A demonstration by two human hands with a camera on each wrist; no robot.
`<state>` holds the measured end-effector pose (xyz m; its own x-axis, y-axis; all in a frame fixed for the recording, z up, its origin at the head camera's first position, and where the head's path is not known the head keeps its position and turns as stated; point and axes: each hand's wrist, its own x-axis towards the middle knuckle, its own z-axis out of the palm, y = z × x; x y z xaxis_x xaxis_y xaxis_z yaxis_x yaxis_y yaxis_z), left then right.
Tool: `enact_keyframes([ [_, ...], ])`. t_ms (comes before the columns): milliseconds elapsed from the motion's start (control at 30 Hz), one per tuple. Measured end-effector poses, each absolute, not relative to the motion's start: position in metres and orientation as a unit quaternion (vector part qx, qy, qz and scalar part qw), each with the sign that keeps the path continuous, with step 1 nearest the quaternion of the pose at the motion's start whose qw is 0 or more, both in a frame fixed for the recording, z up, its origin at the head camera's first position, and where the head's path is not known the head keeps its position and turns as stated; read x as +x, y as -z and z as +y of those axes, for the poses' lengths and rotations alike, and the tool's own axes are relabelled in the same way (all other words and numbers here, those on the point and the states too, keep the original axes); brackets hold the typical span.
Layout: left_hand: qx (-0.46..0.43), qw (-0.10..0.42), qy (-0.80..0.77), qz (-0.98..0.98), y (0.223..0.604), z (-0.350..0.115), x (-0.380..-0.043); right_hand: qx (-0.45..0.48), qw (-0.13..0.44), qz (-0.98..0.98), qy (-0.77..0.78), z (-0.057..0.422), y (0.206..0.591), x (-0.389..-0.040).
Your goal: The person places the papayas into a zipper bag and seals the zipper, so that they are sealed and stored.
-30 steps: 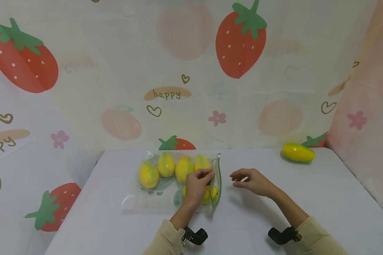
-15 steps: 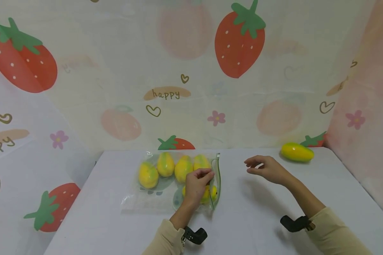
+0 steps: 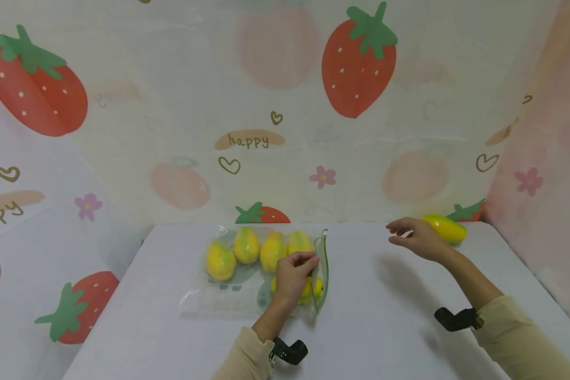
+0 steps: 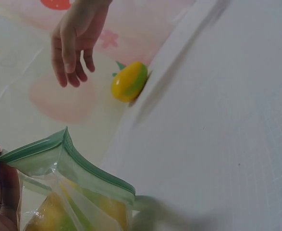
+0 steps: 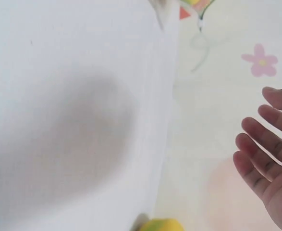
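Note:
A clear zip bag (image 3: 218,303) with a green zip edge lies on the white table, several yellow-green mangoes (image 3: 220,261) inside. My left hand (image 3: 292,279) pinches the bag near its mouth; in the left wrist view the green zip edge (image 4: 98,175) stands parted. A loose mango (image 3: 450,230) rests at the back right of the table. My right hand (image 3: 418,240) hovers just left of it, partly covering it in the head view. Its fingers (image 5: 253,144) are spread and hold nothing. Only the tip of the loose mango (image 5: 162,225) shows in the right wrist view.
The white table (image 3: 351,338) ends at a fabric backdrop (image 3: 361,184) printed with strawberries, hearts and flowers. A pink side cloth (image 3: 551,237) borders it on the right. Black wrist cameras (image 3: 290,351) sit on both wrists.
My right hand has moved away from the bag, to the right and back, up to the loose mango. The left hand and the bag have stayed in place.

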<state>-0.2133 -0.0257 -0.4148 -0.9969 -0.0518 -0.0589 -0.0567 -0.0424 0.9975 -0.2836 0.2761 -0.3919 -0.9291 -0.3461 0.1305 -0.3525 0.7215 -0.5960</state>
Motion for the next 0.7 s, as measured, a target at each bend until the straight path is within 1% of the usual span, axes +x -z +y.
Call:
enact_keyframes([
  [367, -0.034, -0.001, -0.722, 0.691, 0.417, -0.027, -0.213, 0.188, 0.048, -0.94, -0.282, 0.295, 0.378, -0.301],
  [700, -0.031, -0.001, -0.723, 0.691, 0.419, -0.027, -0.214, 0.173, 0.06, -0.947, -0.263, 0.309, 0.377, -0.311],
])
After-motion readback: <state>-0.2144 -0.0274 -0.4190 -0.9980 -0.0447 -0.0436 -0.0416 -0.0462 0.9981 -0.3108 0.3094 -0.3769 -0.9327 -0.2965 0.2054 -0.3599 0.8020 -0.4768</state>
